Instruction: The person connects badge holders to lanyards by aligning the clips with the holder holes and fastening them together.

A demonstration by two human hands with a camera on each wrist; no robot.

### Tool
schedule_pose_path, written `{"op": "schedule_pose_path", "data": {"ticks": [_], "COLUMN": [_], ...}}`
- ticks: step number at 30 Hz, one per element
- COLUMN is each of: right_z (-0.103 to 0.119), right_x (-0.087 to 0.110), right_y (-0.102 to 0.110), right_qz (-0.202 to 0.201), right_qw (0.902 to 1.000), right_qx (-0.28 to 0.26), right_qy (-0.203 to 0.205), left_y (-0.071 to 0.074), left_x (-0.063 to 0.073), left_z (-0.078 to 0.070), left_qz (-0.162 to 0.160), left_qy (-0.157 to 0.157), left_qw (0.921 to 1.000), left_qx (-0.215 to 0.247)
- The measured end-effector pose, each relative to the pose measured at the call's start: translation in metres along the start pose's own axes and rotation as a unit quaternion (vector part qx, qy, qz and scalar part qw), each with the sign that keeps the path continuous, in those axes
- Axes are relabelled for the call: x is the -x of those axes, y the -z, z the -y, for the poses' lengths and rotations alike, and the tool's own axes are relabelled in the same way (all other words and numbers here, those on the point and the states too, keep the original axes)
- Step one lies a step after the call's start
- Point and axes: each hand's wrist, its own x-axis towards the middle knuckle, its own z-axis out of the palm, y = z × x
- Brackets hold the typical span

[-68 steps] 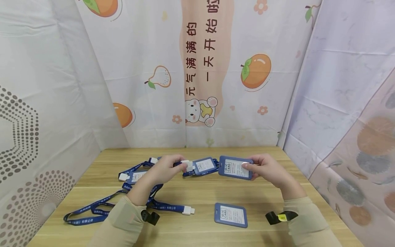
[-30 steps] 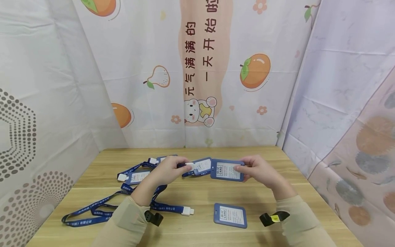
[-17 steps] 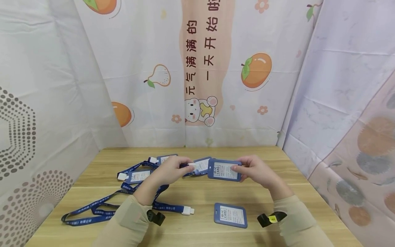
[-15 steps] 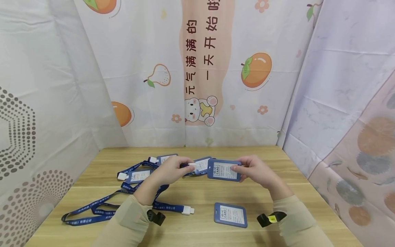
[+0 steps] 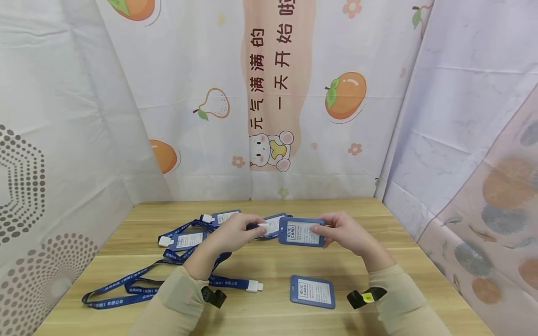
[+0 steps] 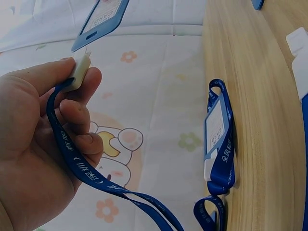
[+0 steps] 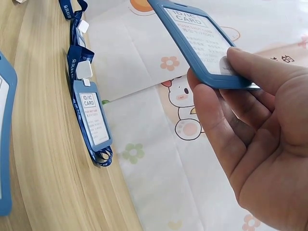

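Note:
My left hand [image 5: 235,232] pinches the white plastic clip [image 6: 81,72] of a blue lanyard [image 6: 72,156] between thumb and index finger. The strap runs down past the curled fingers. Opposite it, my right hand [image 5: 345,234] holds a blue card holder [image 7: 202,43] by one short end, thumb on its front and fingers behind. Its slotted end [image 6: 91,36] points at the clip, whose thin tip lies close beneath the slot in the left wrist view. Both are raised above the wooden table.
A loose blue card holder [image 5: 312,291] lies on the table [image 5: 269,317] near the front. At the back, holders with lanyards attached [image 5: 189,240] lie left and centre, one [image 7: 95,115] behind my hands. A loose lanyard [image 5: 117,291] with a white clip [image 5: 254,286] spreads front left. Printed curtains enclose the table.
My right hand has brought the card holder leftward, closer to the clip. My left hand has shifted slightly right with the clip. In the last half second both have barely moved.

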Motion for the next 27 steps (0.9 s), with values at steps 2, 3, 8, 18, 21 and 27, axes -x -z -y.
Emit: {"op": "schedule_pose_path", "data": {"ticks": [2,3,8,18,21,27], "right_z": [0.0013,0.0021,0.0037,0.0048,0.0049,0.0047], "right_x": [-0.0002,-0.0003,-0.0004,-0.0022,-0.003,-0.005], "right_y": [-0.0006,-0.0009,-0.0024,-0.0072,-0.0081,-0.0093], "right_qz": [0.001,0.002,0.005,0.014,0.015,0.017], "right_qw": [1.0,1.0,1.0,0.9999,0.9999,0.9998], "right_qx": [0.001,0.0,0.001,0.003,0.002,-0.001], "right_qy": [0.0,0.0,0.003,0.0,0.001,0.005], "left_y": [-0.0001,-0.0002,-0.001,-0.0032,-0.0038,-0.0046], "left_x": [0.0001,0.0001,0.0007,0.0015,0.001,0.0003], "left_z": [-0.0005,-0.0007,-0.0015,0.0021,0.0004,-0.0011], "left_qz": [0.0,-0.001,-0.001,0.007,0.007,0.009], "left_qy": [0.001,0.001,0.003,0.009,0.005,0.002], "left_qw": [1.0,1.0,1.0,0.9999,1.0,1.0], "left_qx": [0.0,-0.002,-0.005,-0.002,-0.003,0.003]}}
